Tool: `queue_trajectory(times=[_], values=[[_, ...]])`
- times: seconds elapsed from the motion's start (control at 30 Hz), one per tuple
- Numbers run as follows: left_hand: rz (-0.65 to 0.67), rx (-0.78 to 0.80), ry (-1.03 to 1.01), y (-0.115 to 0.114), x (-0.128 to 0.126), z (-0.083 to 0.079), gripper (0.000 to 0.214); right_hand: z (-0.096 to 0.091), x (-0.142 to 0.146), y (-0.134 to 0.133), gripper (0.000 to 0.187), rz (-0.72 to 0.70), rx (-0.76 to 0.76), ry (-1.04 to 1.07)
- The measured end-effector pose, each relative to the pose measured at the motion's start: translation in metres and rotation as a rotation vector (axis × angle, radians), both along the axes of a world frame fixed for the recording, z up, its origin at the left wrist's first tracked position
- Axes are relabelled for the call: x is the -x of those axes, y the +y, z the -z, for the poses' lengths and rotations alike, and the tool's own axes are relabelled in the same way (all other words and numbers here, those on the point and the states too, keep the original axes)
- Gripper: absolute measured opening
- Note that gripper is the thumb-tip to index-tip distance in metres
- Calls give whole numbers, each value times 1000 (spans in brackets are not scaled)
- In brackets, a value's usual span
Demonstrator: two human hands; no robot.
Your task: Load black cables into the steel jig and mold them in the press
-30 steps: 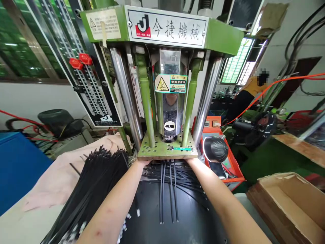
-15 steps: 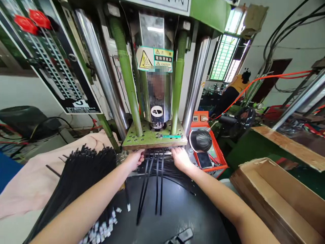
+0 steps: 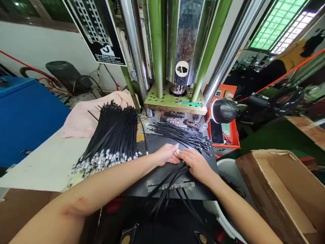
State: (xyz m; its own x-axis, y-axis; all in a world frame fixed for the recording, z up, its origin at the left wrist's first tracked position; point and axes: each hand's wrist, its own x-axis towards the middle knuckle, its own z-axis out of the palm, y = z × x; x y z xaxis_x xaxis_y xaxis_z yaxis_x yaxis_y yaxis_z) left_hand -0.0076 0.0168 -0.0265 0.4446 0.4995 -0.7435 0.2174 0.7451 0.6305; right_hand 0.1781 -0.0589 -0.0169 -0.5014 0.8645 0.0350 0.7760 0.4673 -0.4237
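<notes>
My left hand (image 3: 167, 155) and my right hand (image 3: 194, 163) meet over the dark work surface (image 3: 152, 142). My left fingers are closed at a small pale piece (image 3: 177, 151) between the hands, too small to name. Under my right hand's curled fingers is a bunch of black cables (image 3: 175, 173), fanning toward me. Just in front, a metal bar with slots (image 3: 188, 185) lies near the surface's edge, with black cables across it and hanging over the edge. Behind my hands, a loose pile of black cables (image 3: 182, 135) lies before the press.
The green press plate (image 3: 165, 101) stands above a metal mould (image 3: 175, 117). At left is a big stack of black cables (image 3: 111, 135) with pale ends. To the right are a lamp (image 3: 224, 110), an orange box (image 3: 232, 135), a white bucket (image 3: 225, 166) and a cardboard box (image 3: 274, 189).
Both hands have drawn back from beneath the press plate toward me and come together over the work surface. The view has tilted down; the mould under the plate now shows.
</notes>
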Motion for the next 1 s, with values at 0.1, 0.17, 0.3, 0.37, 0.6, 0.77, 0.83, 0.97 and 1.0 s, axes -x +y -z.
queue_trajectory(times=[0.1,0.17,0.3,0.37,0.6,0.77,0.83,0.97,1.0], values=[[75,40,-94,-10,9,-21,65,0,-9,14,57,172,54,24],[109,29,-128,-15,18,-38,91,-2,-11,19,53,273,105,-32],[212,-46,-118,-19,29,-54,121,-1,4,17,45,263,147,-201],[367,-152,-108,-19,33,-56,121,-2,13,14,47,262,122,-187],[640,-942,-55,30,56,-87,29,-43,-10,37,50,372,29,-70],[752,-1227,471,71,45,-48,64,-27,-19,109,65,110,166,-196],[861,-1291,576,66,39,-29,60,-8,1,147,71,139,107,-154],[1027,-1326,525,26,52,-25,27,19,56,210,50,355,-36,-186],[1050,-1296,514,15,60,-30,24,20,65,217,45,355,-38,-194]])
